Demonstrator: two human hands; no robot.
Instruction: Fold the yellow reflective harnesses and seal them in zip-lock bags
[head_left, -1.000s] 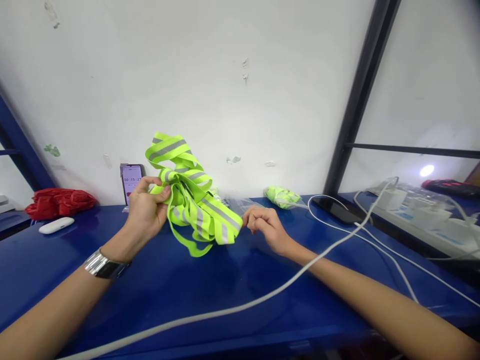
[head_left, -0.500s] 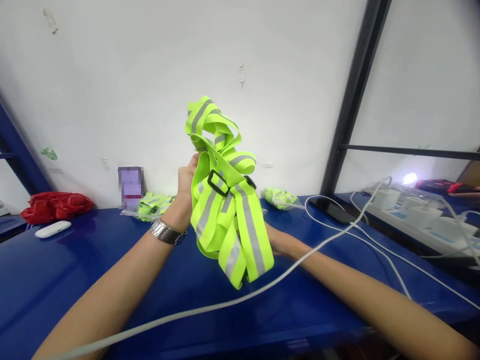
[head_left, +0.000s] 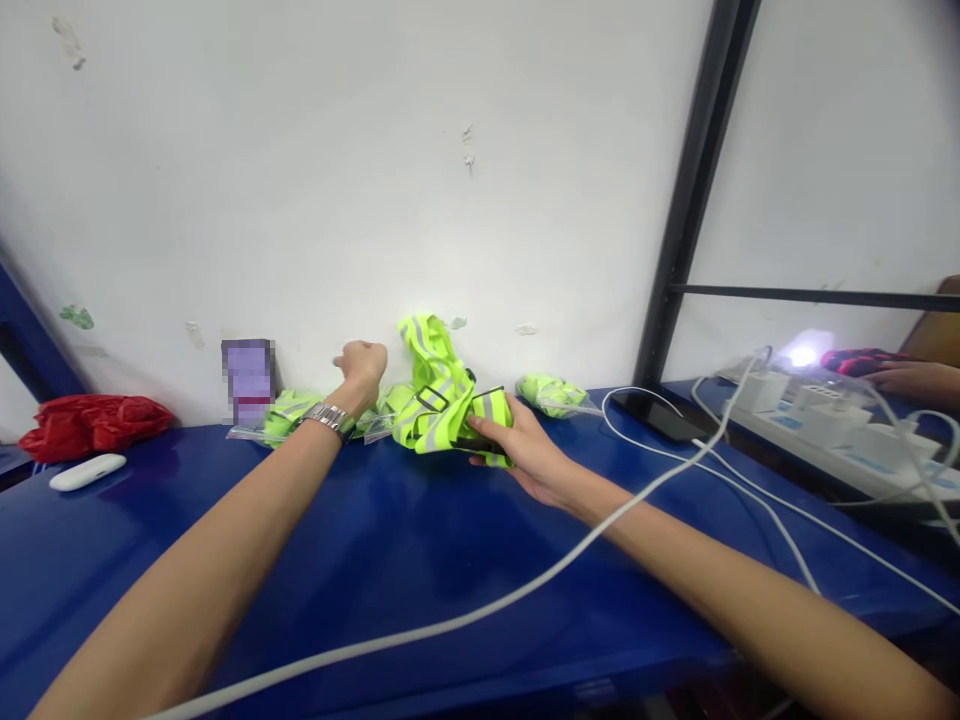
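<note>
Head view: blue tabletop (head_left: 435,570), back edge against white wall (head_left: 375,150).

Item, right hand (head_left: 529,448): grasping neon-yellow reflective strap harness (head_left: 450,428), thumb on top, fingers underneath. Location of harness: near middle of back edge; grey-striped, loops rising at its left end, black slider buckle (head_left: 433,399) exposed. Contact between harness and tabletop: cannot tell.

Item, left hand (head_left: 364,368): raised near back edge, left of harness and apart from it, fingers curled in; empty or pinching something, cannot tell. Metal-banded wristwatch (head_left: 330,418) on same arm.

Item, bagged neon-yellow bundles, three, all along back edge: left packet (head_left: 289,408) partly behind left forearm; middle packet (head_left: 384,410) between left wrist and harness, mostly hidden; right packet (head_left: 551,393) beyond right hand.

Toward back left corner: crumpled red plastic bag (head_left: 97,422); white oval case (head_left: 88,472) just in front; upright phone (head_left: 251,385) against wall, screen pixelated.

Toward back right corner: black smartphone (head_left: 652,413), flat, beside black metal post (head_left: 686,200); white power strip (head_left: 825,430) with plugged chargers; thick white cable (head_left: 480,615) slanting across foreground. Far right: another person's hand (head_left: 922,378), partly visible.
</note>
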